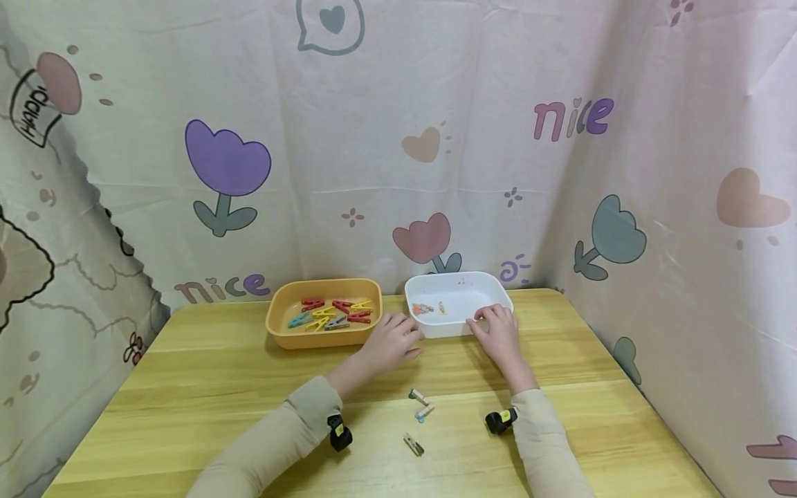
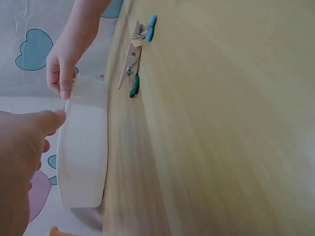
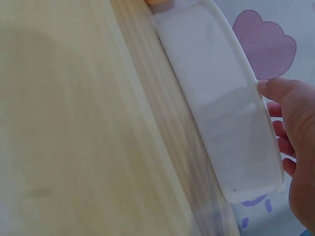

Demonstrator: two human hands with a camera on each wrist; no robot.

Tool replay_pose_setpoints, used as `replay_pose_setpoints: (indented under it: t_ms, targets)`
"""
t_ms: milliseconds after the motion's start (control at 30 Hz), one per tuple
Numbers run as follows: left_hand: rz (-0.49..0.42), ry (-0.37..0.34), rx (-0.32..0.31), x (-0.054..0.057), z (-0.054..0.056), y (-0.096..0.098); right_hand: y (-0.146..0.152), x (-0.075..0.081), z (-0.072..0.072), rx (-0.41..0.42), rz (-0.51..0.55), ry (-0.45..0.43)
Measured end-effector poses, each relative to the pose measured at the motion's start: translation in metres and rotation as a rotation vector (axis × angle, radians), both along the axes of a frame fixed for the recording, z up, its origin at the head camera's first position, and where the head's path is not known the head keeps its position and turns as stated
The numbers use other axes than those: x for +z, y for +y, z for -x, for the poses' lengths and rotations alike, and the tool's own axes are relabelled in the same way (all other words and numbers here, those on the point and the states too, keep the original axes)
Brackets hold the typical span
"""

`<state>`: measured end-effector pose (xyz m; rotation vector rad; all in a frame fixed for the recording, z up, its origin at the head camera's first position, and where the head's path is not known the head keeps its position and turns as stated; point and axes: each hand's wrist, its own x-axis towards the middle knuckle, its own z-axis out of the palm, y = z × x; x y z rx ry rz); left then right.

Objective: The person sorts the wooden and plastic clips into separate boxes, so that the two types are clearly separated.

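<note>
A white tray (image 1: 461, 330) stands at the back of the table with a few small decorated clothespins (image 1: 423, 309) inside, near its left end. My right hand (image 1: 500, 335) pinches its front rim toward the right, thumb outside and fingers over the inner side. Beside the tray's front left corner is my left hand (image 1: 391, 342), its fingers loosely bent and the thumb apart from them; contact with the rim is unclear. On the table between my forearms lie a green-ended wooden clothespin (image 2: 131, 69), a blue-ended one (image 1: 425, 413) and another wooden clothespin (image 1: 414, 445).
A yellow tray (image 1: 324, 339) holds several red, yellow, teal and grey clothespins, just left of my left hand. Behind both trays hangs a printed curtain (image 1: 349, 138), which also runs along the sides of the wooden table (image 1: 205, 387).
</note>
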<state>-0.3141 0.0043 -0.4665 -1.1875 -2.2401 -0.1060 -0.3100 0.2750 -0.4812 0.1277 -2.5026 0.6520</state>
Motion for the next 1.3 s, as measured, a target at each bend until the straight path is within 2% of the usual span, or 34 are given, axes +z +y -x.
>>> replay_pose_setpoints:
  t_ms: [100,333,633,900,1167,1300]
  targets:
    - [0.021,0.001,-0.045,-0.002,-0.001,-0.004,0.0,0.0,0.0,-0.001,-0.006,-0.003]
    - [0.098,-0.075,-0.139,-0.005,-0.006,-0.01,0.001,-0.001,0.001,-0.003,-0.007,-0.017]
    - [0.16,-0.096,-0.174,-0.013,-0.015,-0.018,0.001,-0.002,0.002,-0.003,-0.013,0.03]
    - [0.194,-0.061,-0.22,-0.019,-0.021,-0.024,0.002,-0.002,0.002,-0.002,-0.009,-0.011]
    - [0.205,-0.024,-0.251,-0.018,-0.026,-0.027,0.001,-0.002,0.001,-0.001,-0.011,0.009]
    - [0.225,-0.046,-0.259,-0.016,-0.028,-0.028,0.001,-0.002,0.001,-0.008,-0.018,-0.005]
